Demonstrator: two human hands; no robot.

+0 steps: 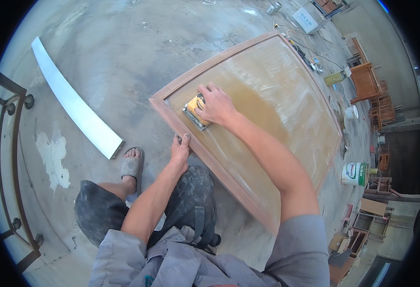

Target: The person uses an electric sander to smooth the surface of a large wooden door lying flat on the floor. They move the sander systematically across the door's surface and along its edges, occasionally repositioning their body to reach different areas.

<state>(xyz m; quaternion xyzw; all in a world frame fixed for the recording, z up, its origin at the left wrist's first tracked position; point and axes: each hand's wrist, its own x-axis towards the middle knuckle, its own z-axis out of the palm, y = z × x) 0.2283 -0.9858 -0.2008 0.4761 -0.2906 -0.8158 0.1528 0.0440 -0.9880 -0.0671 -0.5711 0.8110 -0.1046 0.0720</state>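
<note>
A large wooden panel (258, 103) with a reddish-brown raised frame (222, 189) lies tilted in front of me. White dust streaks much of its yellowish-brown surface. My right hand (217, 106) is wrapped round a small yellow and black power sander (195, 109), whose base rests on the panel near its left corner. With my left hand (180, 152) I grip the near-left edge of the frame, fingers up against its outer side and close to my knee. What supports the panel underneath is hidden.
A long pale board (76, 103) lies on the concrete floor at left, beside a dark wheeled metal frame (16, 158). Along the right stand a white and green bucket (354, 173), a white box (309, 18), cables (310, 45) and wooden furniture (364, 81). My sandalled foot (132, 165) is near the board.
</note>
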